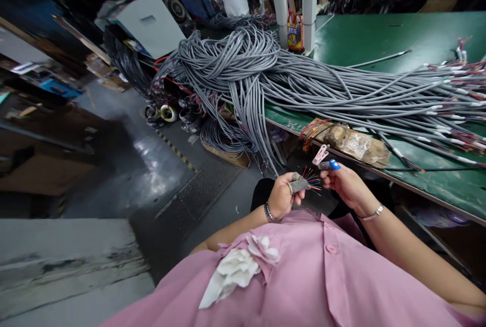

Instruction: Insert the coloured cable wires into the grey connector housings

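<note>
My left hand (pixel 285 196) is closed round the end of a grey cable, with gloved or wrapped fingertips. Thin coloured wires (pixel 313 181) fan out from it to the right. Close beside them, my right hand (pixel 343 184) is closed, its thumb and finger pinched together; one fingertip has a blue cover. What it pinches, if anything, is too small to tell. A pink clip (pixel 321 155) shows just above its fingertips. Behind both hands, a large bundle of grey cables (pixel 304 81) lies along the green table (pixel 368 38), with stripped ends at the right.
A taped wooden block (pixel 353 144) sits at the table's near edge beside red and black wires. Cables hang over the table's left end. A white box (pixel 150 26) and a white post (pixel 309 13) stand farther back.
</note>
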Available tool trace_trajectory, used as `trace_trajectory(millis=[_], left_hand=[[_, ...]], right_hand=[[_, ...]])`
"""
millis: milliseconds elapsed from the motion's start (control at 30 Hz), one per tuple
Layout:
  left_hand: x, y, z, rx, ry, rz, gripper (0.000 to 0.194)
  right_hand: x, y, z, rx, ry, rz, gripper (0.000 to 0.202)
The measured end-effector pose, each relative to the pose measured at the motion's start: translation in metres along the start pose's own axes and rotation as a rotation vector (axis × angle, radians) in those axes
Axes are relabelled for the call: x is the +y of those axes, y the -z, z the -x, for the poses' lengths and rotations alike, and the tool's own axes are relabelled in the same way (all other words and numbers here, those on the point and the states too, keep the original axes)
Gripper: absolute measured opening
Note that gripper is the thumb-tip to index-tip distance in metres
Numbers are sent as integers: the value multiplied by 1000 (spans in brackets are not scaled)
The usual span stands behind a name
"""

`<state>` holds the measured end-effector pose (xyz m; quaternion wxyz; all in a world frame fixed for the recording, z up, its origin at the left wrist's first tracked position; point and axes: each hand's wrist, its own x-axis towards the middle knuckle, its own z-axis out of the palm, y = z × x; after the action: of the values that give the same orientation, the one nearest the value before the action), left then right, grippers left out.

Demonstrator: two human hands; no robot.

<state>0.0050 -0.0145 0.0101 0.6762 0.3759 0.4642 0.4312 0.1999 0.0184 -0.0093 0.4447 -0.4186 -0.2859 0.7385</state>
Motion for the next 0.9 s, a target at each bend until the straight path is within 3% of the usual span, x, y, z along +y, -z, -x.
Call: trace_trajectory(millis=[133, 200, 267, 367, 433, 533, 667, 900], left_hand=[[11, 4, -7, -94, 74, 34, 25], [16, 5, -12, -138, 109, 42, 27], [20, 6, -18, -167, 119, 41, 27], [22, 7, -23, -189, 99, 35, 24], [22, 7, -26, -194, 96, 34, 22], [22, 4, -29, -206, 122, 25, 21], [21, 0, -33, -209, 148, 27, 20], [15, -1, -35, -212, 159, 17, 16]], right_hand=[[-11, -14, -12, -188, -158, -107, 41], [-15, -23, -15, -256, -132, -105, 39], [-15, -29, -17, -202, 23, -37, 34], [-8, -32, -20, 34, 320, 137, 34], [-4, -33, -22, 119, 391, 165, 42], [-3, -34, -27, 65, 313, 23, 50], [-6, -36, -32, 25, 192, -161, 46], [-7, -41, -33, 87, 215, -260, 40]])
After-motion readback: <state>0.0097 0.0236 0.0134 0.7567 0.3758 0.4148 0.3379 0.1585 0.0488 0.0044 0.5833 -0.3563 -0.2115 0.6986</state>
